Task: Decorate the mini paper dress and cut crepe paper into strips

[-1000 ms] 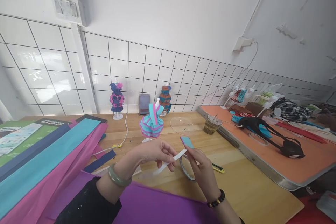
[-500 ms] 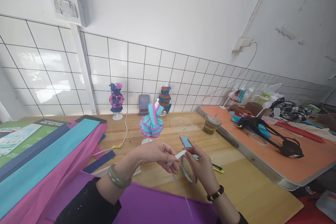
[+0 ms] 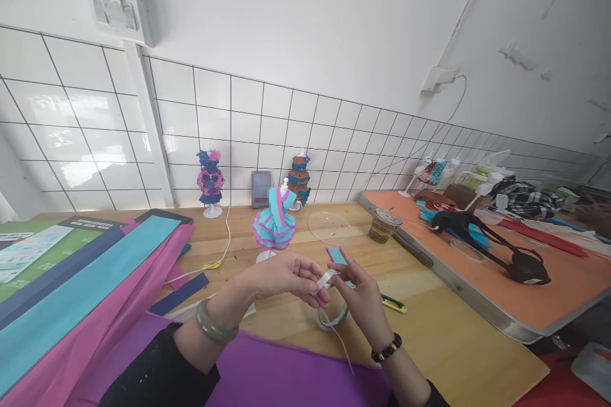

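Where your two hands meet above the table (image 3: pixel 453 343), both pinch one short white tape strip (image 3: pixel 326 278). Your left hand (image 3: pixel 286 273) closes thumb and fingertips on its near end. Your right hand (image 3: pixel 360 296) nips the far end, its other fingers spread, with a turquoise paper piece (image 3: pixel 338 255) showing behind them. The strip's long axis runs from hand to hand, rising slightly toward the right hand. The tape roll (image 3: pixel 331 319) lies flat on the table just below the strip, nearer your right hand. A thin strand (image 3: pixel 344 348) trails from the strip past the roll toward you. Beyond the roll stands a paper dress (image 3: pixel 274 226). Left of the roll lie coloured paper sheets (image 3: pixel 86 286), and right of it a cutter (image 3: pixel 394 303).
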